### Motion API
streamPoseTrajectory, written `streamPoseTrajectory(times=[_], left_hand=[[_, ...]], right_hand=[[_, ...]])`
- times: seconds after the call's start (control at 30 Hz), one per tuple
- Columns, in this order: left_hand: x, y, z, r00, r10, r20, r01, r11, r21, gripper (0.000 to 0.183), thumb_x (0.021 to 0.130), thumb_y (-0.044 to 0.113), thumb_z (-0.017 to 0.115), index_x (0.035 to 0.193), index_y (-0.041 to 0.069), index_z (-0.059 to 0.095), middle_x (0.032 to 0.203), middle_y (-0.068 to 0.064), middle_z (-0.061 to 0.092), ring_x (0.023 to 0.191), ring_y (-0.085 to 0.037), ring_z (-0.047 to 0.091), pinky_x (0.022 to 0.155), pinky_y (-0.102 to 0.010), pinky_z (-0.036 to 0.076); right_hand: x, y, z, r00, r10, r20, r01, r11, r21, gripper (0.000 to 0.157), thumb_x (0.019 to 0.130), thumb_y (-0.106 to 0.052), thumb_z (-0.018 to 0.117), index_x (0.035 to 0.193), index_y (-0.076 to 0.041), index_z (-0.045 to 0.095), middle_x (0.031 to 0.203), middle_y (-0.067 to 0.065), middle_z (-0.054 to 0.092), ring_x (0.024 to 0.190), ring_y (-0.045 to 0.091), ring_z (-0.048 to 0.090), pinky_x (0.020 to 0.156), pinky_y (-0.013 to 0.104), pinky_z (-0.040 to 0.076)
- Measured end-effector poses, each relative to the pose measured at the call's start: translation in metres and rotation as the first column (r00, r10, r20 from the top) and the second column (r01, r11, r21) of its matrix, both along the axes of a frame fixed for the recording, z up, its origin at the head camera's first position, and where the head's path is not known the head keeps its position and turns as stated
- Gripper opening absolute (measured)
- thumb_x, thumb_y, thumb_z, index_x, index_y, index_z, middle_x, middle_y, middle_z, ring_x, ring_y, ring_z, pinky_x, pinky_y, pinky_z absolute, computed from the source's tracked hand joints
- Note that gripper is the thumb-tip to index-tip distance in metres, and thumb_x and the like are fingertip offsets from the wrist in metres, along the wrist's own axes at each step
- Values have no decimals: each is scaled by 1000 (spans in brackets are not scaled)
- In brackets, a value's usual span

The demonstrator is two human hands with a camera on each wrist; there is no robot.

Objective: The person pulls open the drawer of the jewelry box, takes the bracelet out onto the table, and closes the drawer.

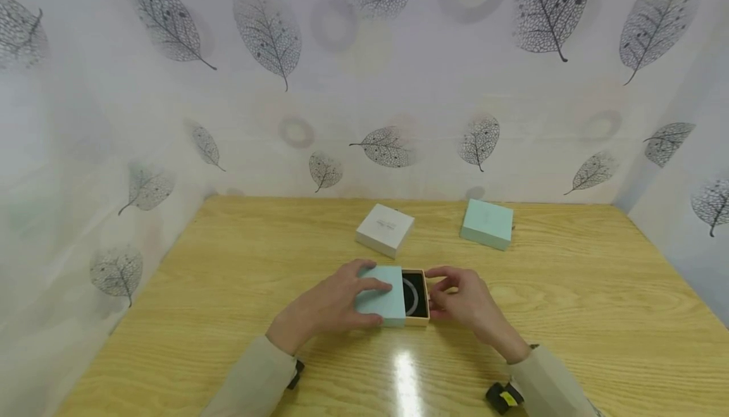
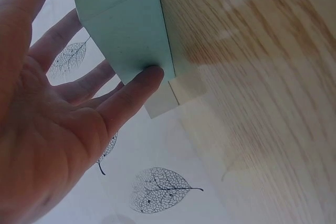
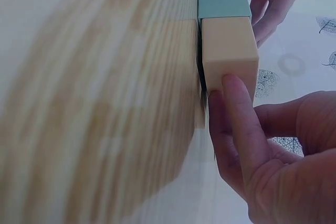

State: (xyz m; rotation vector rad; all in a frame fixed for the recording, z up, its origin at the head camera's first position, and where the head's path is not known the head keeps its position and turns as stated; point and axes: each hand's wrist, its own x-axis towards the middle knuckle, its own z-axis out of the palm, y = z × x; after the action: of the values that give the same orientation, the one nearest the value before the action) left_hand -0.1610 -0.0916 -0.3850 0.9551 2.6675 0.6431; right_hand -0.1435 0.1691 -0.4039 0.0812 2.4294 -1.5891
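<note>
A light-blue sliding jewelry box lies on the table with its tan-edged inner drawer partly out to the right. On the drawer's black lining is a pale ring-shaped bangle, partly hidden by the sleeve. My left hand grips the sleeve, thumb at the near side, other fingers over the top and far side. In the left wrist view the thumb presses the sleeve's side. My right hand has its bent fingertips at the drawer's end face; any pull tab there is hidden.
A white box stands behind the jewelry box, and a mint-green box farther right near the table's back edge. The wooden table meets a leaf-patterned curtain at the back and sides.
</note>
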Motion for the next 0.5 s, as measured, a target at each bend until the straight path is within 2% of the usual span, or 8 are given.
streamPoseTrajectory(times=[0.5], left_hand=[[-1, 1, 0, 1000, 10, 14, -10, 1000, 10, 50, 90, 38, 78, 136, 22, 68, 158, -19, 41, 140, -36, 46, 114, -52, 45]], right_hand=[[1, 5, 1, 1000, 11, 6, -11, 1000, -9, 37, 97, 7, 57, 133, 1, 62, 106, 19, 67, 81, 19, 72, 68, 30, 64]])
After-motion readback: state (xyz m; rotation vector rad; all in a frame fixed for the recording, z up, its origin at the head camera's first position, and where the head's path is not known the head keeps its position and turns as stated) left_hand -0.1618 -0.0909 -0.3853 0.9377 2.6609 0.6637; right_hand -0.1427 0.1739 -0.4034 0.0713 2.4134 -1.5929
